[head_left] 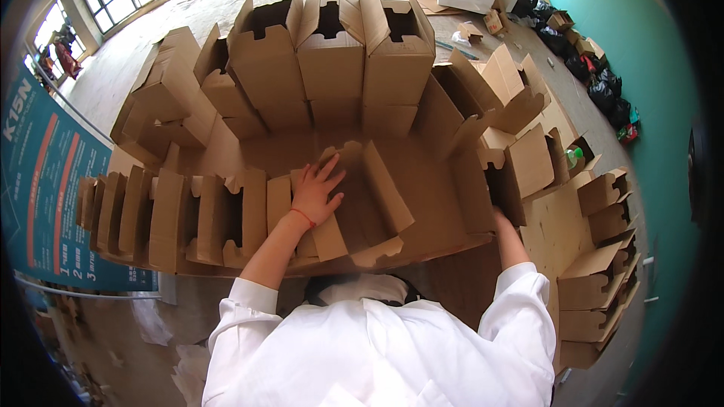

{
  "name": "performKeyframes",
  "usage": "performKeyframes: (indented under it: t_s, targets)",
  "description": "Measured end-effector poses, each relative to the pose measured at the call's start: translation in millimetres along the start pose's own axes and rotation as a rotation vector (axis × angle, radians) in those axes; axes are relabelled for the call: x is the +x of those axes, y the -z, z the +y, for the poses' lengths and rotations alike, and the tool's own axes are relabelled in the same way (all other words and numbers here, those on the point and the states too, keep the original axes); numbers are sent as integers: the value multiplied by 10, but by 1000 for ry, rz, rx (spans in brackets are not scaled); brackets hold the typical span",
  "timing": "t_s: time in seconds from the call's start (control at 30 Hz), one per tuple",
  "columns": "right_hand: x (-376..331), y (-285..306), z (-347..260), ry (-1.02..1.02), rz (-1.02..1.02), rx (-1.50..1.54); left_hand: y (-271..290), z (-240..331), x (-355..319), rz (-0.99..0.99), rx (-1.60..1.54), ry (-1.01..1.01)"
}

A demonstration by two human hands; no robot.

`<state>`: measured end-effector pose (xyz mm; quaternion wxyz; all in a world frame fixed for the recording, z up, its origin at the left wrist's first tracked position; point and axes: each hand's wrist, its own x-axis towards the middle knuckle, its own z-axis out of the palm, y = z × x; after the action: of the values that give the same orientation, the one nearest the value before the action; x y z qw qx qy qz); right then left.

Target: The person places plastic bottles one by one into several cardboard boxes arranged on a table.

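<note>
My left hand [317, 192], with a red cord at its wrist, lies with fingers spread on the flap edge of an open brown cardboard box [388, 188] lying in front of me. To its left stands a row of narrow open boxes [170, 211]. My right hand [501, 220] reaches in at an upright open carton [471, 188] on the right. That carton's panels hide its fingers, so I cannot see what they touch. All of these rest in or along a large, shallow cardboard tray [309, 134].
Tall open cartons [324, 68] stand stacked along the far side. More boxes [596, 279] sit on a wooden board [554, 249] at right. A printed teal banner [53, 188] stands at left. Black bags [599, 94] line the green wall [648, 143].
</note>
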<state>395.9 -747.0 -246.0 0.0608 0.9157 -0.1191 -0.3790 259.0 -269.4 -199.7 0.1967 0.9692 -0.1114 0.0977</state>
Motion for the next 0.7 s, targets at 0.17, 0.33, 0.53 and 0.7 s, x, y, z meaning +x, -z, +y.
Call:
performKeyframes:
  t_s: [0.17, 0.33, 0.53, 0.7]
  targets:
    - [-48, -174, 35, 41, 135, 108, -26, -17, 17, 10, -10, -18]
    - [-404, -104, 67, 234, 622, 187, -15, -36, -14, 19, -23, -20]
    - [-633, 128, 241, 628, 338, 866, -42, -46, -3, 6, -33, -23]
    - [-1441, 223, -138, 441, 956, 366, -32, -36, -6, -4, -26, -13]
